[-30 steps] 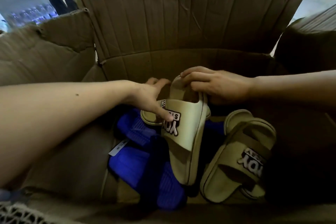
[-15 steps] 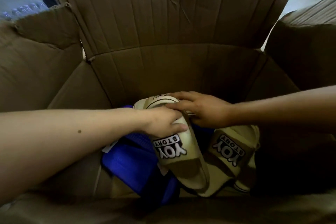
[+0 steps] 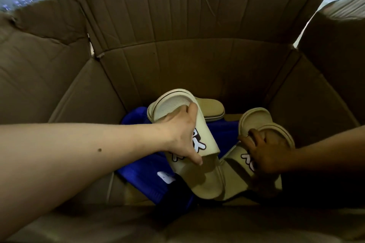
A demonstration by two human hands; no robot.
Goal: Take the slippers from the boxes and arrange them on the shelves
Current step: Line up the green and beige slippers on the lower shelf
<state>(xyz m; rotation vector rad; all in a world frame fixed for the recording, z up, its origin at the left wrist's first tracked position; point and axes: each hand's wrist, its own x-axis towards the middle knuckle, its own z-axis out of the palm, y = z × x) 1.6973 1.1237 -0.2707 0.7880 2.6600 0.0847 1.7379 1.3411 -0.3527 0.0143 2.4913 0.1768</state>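
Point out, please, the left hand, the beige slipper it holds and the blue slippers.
Left hand (image 3: pixel 181 136), head view, back of the hand.
Beige slipper (image 3: pixel 209 136), head view, its strap.
Blue slippers (image 3: pixel 142 169), head view, ribbed surface.

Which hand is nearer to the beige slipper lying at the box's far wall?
Left. The left hand, gripping a cream slipper, is just left of that far beige slipper; the right hand grips the near beige slipper, to its right and closer to the person.
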